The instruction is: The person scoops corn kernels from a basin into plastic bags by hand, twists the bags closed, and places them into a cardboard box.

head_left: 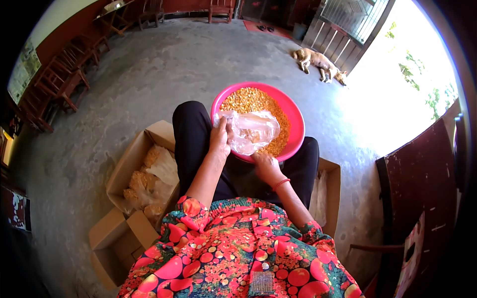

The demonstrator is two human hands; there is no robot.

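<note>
In front of my knees, a pink basin holds a heap of yellow-orange corn kernels. A clear plastic bag lies over the near part of the kernels, and some yellow shows through it. My left hand is closed on the bag's left end, at the basin's left rim. Wearing a red bracelet, my right hand is at the basin's near rim, below the bag. Its fingers are curled, and what they grip is hidden.
A cardboard box with filled plastic bags stands on my left, near another open box. On my right, a further box holds plastic bags. A dog lies by the open door. Wooden chairs line the left wall.
</note>
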